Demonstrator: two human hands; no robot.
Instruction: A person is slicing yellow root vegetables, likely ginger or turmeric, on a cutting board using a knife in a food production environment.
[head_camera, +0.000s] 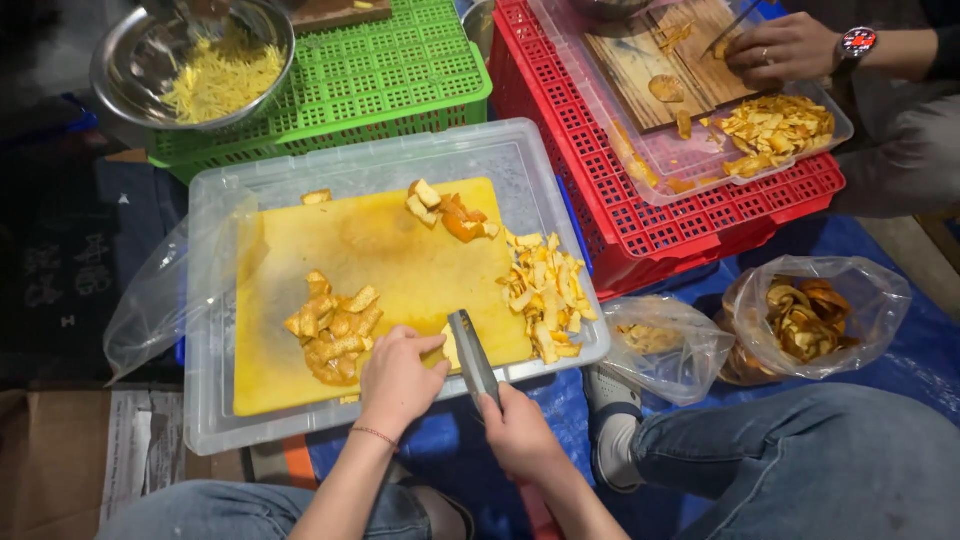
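My left hand (397, 378) presses a piece of orange peel (447, 349) onto the yellow cutting board (380, 265) near its front edge. My right hand (517, 432) grips a knife (471, 352) whose broad blade stands against that piece, right beside my left fingers. A pile of cut peel (333, 327) lies just left of my left hand. A larger heap of pale peel strips (545, 292) lies at the board's right edge. Several more peel chunks (450, 212) rest at the board's far side. The board sits inside a clear plastic tray (205, 420).
A green crate (390, 80) behind holds a steel bowl (130, 70) of shredded peel. On a red crate (700, 215), another person's hand (780, 50) cuts on a wooden board (660, 60). Clear bags (815, 315) of peel lie right, on blue tarp.
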